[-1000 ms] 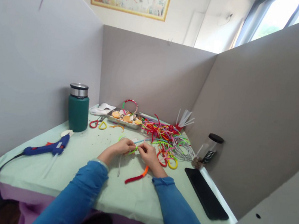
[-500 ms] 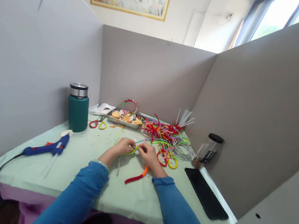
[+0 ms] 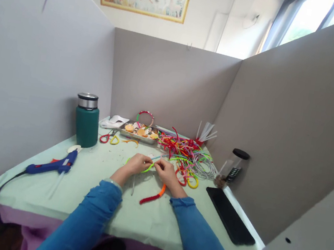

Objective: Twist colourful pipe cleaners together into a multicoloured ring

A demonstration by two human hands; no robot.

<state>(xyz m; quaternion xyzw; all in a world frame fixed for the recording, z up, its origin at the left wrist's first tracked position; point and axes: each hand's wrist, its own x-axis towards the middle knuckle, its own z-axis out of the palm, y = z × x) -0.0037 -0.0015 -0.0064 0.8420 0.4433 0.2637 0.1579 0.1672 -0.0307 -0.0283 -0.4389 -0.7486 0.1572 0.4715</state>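
Note:
Both hands meet over the middle of the pale green tabletop (image 3: 33, 188). My left hand (image 3: 137, 164) and my right hand (image 3: 166, 170) pinch a thin lime-green pipe cleaner (image 3: 148, 168) between their fingertips, bent into a loop. A pale blue strand pokes out above my right hand. Just in front of my right wrist lies a red and orange pipe cleaner (image 3: 152, 196), flat on the table. To the right of my hands spreads a tangled heap of coloured pipe cleaners (image 3: 186, 153).
A blue glue gun (image 3: 51, 165) with its cord lies at the left. A green flask (image 3: 87, 120) stands behind it. Scissors (image 3: 108, 137) and a metal tray (image 3: 140, 131) of scraps sit at the back. A black phone (image 3: 230, 215) and a dark-lidded jar (image 3: 234, 166) are right.
My hands stay in place. The green loop's left end has swung lower and outward past my left hand.

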